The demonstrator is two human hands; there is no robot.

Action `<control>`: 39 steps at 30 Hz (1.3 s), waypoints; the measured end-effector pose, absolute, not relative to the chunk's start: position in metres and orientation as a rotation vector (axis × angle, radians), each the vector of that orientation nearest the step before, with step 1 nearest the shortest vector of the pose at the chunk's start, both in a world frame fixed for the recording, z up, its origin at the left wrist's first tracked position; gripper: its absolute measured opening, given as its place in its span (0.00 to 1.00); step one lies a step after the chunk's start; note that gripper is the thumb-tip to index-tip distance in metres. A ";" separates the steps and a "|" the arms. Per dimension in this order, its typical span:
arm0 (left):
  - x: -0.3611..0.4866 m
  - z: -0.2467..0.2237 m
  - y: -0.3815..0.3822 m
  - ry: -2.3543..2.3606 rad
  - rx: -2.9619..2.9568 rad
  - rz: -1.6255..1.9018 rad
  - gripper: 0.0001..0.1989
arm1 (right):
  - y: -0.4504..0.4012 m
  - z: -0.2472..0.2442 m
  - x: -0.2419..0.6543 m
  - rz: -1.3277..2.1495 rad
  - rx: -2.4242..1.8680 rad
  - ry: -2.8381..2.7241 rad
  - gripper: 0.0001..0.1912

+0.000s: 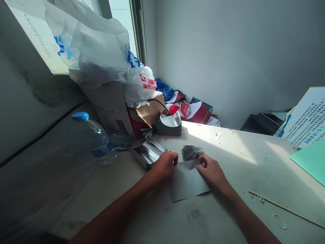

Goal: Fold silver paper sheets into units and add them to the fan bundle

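Note:
A thin grey sheet (190, 181) lies on the table between my hands, its near edge slightly lifted. My left hand (166, 165) is closed at the sheet's far left corner, with the fingers curled in. At the far right corner my right hand (210, 169) pinches the sheet between thumb and fingers. Just beyond the sheet is a bundle of thin metal wires (190, 153), its bound end close to my right fingertips. Left of my left hand rests a stack of shiny silver sheets (149, 150), curved on top.
A water bottle (99, 142) with a blue cap stands at left. Behind are a cardboard box (109, 105) under plastic bags (101, 51), another curved sheet stack (169, 125) and red packaging (199, 113). A thin stick (286, 208) and rubber band (279, 221) lie right.

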State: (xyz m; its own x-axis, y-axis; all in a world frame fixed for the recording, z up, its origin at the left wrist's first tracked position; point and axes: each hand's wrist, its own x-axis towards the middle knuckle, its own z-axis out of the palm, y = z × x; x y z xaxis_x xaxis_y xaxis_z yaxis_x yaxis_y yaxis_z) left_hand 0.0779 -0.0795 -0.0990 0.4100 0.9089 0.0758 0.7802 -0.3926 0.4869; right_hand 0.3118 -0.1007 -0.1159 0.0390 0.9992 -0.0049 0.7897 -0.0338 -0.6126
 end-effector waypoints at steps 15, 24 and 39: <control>0.094 -0.083 -0.098 1.336 2.503 0.494 0.11 | -0.104 -0.112 0.307 0.613 -1.902 -1.887 0.20; 0.095 -0.082 -0.105 1.153 2.677 0.184 0.04 | -0.102 -0.115 0.306 0.676 -1.754 -1.774 0.19; 0.093 -0.081 -0.100 0.970 2.780 0.200 0.09 | -0.110 -0.103 0.297 1.337 -1.037 -1.322 0.15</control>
State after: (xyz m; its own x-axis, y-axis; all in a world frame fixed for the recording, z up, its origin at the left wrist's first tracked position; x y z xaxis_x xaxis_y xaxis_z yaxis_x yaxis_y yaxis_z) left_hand 0.0929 -0.0999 -0.0813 0.7768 0.6264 0.0644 0.6008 -0.7679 0.2223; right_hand 0.2970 -0.1101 -0.1025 -0.1846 0.9815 0.0517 -0.0624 0.0408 -0.9972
